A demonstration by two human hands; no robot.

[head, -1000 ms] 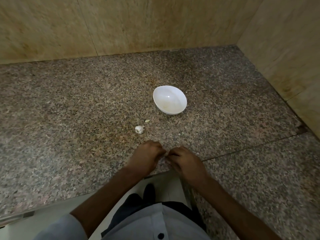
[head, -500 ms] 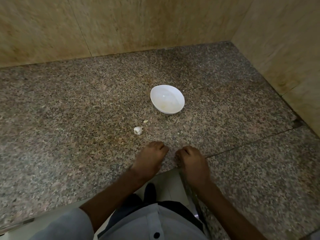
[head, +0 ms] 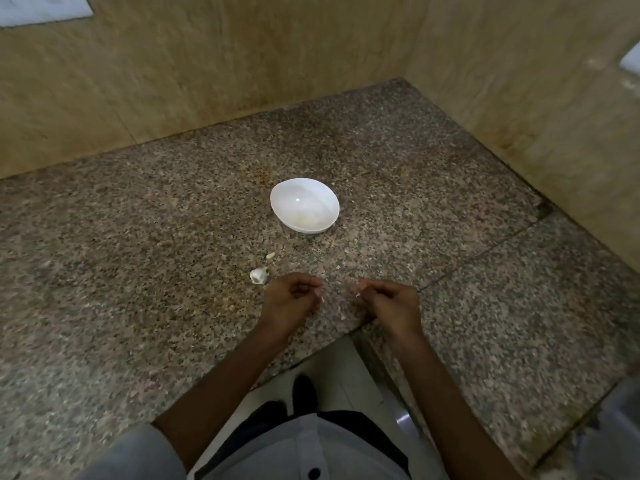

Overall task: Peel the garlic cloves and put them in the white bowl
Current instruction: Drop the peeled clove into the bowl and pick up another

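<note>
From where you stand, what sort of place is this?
Most likely a kitchen corner, I'd guess in a home. A speckled granite countertop runs into two tan stone-look walls, and on it sit a white bowl and a piece of garlic.

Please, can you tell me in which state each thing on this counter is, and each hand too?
Bowl: upright on the counter, no clove seen inside.
Garlic: skin on, lying on the counter.
Clove: small, yellowish, lying loose between garlic and bowl.
Left hand: fingers curled, a pale bit at the tips; too blurred to name.
Right hand: the same, apart from the left hand.
</note>
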